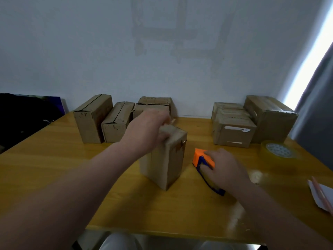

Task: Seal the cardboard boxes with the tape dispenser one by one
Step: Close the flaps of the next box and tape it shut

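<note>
A small cardboard box (163,166) stands upright on end in the middle of the yellow wooden table (54,163). My left hand (146,130) grips its top from the left, blurred by motion. Just right of the box lies the orange and blue tape dispenser (202,159) on the table, and my right hand (225,168) is closed over it from above. Most of the dispenser's body is hidden under that hand.
Several more cardboard boxes line the back by the wall: a group at back left (93,118), (117,121), (153,105) and a stack at back right (234,130), (270,118). A roll of clear tape (278,150) lies at the right. White paper (320,195) sits at the right edge.
</note>
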`<action>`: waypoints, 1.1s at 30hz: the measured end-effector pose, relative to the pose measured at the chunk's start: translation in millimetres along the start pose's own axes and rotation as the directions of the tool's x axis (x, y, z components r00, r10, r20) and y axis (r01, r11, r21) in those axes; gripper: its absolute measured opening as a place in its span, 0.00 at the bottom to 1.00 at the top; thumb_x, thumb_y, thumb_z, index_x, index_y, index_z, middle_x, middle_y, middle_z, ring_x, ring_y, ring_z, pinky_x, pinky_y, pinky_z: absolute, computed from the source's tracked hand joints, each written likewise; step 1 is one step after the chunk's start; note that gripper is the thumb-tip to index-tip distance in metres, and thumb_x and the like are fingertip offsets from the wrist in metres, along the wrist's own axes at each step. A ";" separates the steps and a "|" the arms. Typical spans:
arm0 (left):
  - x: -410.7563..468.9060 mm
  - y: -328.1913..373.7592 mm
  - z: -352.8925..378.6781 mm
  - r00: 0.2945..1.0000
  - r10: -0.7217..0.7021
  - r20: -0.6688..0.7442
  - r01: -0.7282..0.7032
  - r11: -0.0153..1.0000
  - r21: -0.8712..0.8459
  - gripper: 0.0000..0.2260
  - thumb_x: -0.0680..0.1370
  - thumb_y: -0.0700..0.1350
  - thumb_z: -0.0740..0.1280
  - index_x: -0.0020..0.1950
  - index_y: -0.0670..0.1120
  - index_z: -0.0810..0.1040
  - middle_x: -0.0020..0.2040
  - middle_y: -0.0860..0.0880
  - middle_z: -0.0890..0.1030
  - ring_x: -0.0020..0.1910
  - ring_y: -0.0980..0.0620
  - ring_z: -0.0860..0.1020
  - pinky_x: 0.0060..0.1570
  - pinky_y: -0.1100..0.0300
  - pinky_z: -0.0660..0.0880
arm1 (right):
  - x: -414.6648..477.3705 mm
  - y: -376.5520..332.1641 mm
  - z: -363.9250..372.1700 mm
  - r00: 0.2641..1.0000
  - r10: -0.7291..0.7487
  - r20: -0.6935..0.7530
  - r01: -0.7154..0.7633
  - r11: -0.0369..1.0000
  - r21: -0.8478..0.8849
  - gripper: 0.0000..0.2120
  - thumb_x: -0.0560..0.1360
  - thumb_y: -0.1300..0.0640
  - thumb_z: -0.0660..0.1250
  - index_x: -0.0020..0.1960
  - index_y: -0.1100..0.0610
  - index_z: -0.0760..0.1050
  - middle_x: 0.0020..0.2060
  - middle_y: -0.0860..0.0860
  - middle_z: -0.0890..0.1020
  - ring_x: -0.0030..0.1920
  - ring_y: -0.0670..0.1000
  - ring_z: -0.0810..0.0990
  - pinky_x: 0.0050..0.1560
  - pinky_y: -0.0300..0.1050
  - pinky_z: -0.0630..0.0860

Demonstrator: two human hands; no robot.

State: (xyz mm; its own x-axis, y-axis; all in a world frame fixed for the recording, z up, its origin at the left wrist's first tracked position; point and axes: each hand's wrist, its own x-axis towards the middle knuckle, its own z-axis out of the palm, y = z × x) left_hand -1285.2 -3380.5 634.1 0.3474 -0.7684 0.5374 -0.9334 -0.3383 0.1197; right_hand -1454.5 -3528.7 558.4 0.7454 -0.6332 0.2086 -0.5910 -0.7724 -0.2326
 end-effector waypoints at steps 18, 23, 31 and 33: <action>-31.3 -17.8 19.0 0.997 0.073 0.027 -0.065 0.970 -0.235 0.22 0.73 0.56 0.69 0.65 0.50 0.77 0.63 0.54 0.77 0.63 0.56 0.72 0.64 0.58 0.67 | -1.8 -39.8 -0.6 0.700 -0.516 -0.494 0.556 0.828 -0.077 0.16 0.75 0.57 0.63 0.60 0.60 0.78 0.54 0.55 0.82 0.54 0.51 0.80 0.55 0.39 0.75; -32.4 -22.9 24.8 0.998 0.067 0.019 -0.058 0.952 -0.301 0.25 0.70 0.62 0.61 0.62 0.51 0.79 0.60 0.55 0.79 0.60 0.57 0.73 0.61 0.58 0.68 | 4.1 -46.1 3.2 0.676 -0.500 -0.542 0.561 0.825 -0.061 0.15 0.75 0.57 0.63 0.58 0.61 0.79 0.52 0.55 0.83 0.52 0.50 0.80 0.55 0.35 0.72; -31.0 -24.9 28.5 0.998 0.067 -0.007 -0.065 0.932 -0.356 0.22 0.68 0.59 0.63 0.58 0.50 0.80 0.56 0.54 0.80 0.56 0.56 0.74 0.55 0.60 0.70 | 25.7 -57.4 -7.9 0.981 0.101 -0.165 0.055 0.669 0.741 0.16 0.73 0.51 0.71 0.58 0.53 0.74 0.48 0.41 0.78 0.47 0.40 0.78 0.39 0.29 0.75; -31.4 -25.7 29.6 0.997 0.073 -0.016 -0.074 0.933 -0.353 0.22 0.69 0.58 0.63 0.58 0.50 0.80 0.55 0.54 0.80 0.56 0.56 0.74 0.54 0.61 0.69 | 29.8 -58.5 -5.9 0.995 0.100 -0.018 -0.035 0.504 0.863 0.14 0.73 0.53 0.71 0.57 0.54 0.77 0.47 0.44 0.81 0.47 0.42 0.80 0.43 0.34 0.78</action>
State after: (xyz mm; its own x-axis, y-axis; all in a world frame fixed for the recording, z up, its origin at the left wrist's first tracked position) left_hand -1269.4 -3363.8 589.4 0.2773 -0.7819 0.5583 -0.9279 -0.0673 0.3666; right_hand -1399.5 -3502.7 583.8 0.6769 -0.7079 0.2016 -0.0573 -0.3237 -0.9444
